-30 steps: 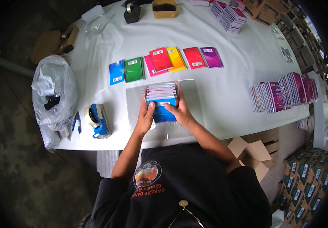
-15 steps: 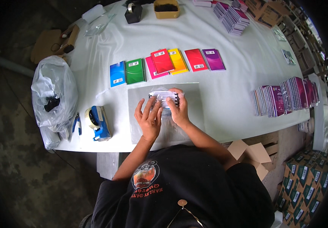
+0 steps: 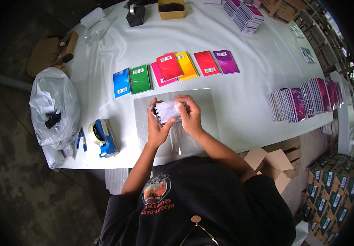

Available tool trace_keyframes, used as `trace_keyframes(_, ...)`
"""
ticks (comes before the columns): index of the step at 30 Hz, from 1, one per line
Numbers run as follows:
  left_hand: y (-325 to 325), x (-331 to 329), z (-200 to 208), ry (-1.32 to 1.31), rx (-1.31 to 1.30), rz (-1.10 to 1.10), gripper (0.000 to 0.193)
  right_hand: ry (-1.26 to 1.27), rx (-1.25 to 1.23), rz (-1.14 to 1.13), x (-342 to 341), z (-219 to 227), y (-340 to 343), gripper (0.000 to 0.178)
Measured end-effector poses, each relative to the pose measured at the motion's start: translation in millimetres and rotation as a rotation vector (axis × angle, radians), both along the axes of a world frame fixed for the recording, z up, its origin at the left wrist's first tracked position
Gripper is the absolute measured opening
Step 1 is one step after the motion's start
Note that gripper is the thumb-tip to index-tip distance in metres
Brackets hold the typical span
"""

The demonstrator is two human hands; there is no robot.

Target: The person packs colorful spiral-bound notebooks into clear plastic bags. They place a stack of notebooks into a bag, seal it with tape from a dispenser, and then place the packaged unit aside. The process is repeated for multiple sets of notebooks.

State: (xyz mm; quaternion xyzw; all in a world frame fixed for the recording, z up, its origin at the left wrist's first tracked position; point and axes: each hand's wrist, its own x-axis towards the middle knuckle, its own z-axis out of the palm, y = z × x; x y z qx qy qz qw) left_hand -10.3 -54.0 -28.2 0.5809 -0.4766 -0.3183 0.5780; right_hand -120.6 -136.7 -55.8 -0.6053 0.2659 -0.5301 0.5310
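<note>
Between my hands is a small white stack of what look like paper slips (image 3: 167, 111), with black marks along its left edge. My left hand (image 3: 158, 130) is closed around the stack's left and lower side, thumb on top. At the upper right corner, my right hand (image 3: 190, 115) grips the stack with bent fingers. Underneath lies a flat, clear plastic sheet or bag (image 3: 205, 135) on the white-covered table. Just beyond it is a row of spiral notebooks: blue (image 3: 122, 84), green (image 3: 140, 79), pink (image 3: 159, 76), red (image 3: 170, 67), yellow (image 3: 188, 67), another red (image 3: 206, 63) and purple (image 3: 226, 62).
A blue tape dispenser (image 3: 110, 137), blue-handled tool (image 3: 81, 140) and plastic bag (image 3: 56, 98) stand left. A black tape dispenser (image 3: 136, 17) and tan tray (image 3: 172, 14) are at the back. Notebook stacks (image 3: 295, 104) occupy the right; an open carton (image 3: 273, 164) sits below the edge.
My left hand has gone from fingers spread over the stack to gripping its left side. The stack has turned and tilted, and my right hand has shifted to its upper right corner.
</note>
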Motion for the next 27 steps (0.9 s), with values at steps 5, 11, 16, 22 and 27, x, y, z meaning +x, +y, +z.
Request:
trace_keyframes(5, 0.6, 8.7, -17.6, -0.06, -0.055, -0.012, 0.084, -0.127, 0.082, 0.099, -11.1, 15.1, -7.1, 0.053)
trace_keyframes(11, -0.2, -12.4, -22.6, -0.139, -0.054, 0.278, 0.05, -0.007, 0.15, -0.016, 6.0, 6.2, 0.8, 0.04)
trace_keyframes(16, 7.9, -7.3, -14.8, -0.913, -0.138, 0.47, 0.034, 0.047, 0.231, -0.118, 12.9, 7.3, 2.7, 0.023)
trace_keyframes(22, 5.1, -15.9, 0.8, -1.121, -0.002, 0.204, 0.048, 0.078, 0.305, -0.093, 9.1, 11.5, 2.6, 0.025)
trace_keyframes(27, 6.4, -19.3, 15.2, -0.84, 0.023, 0.056, 0.085, 0.639, -0.205, -0.235, -7.1, 23.5, 25.1, 0.057)
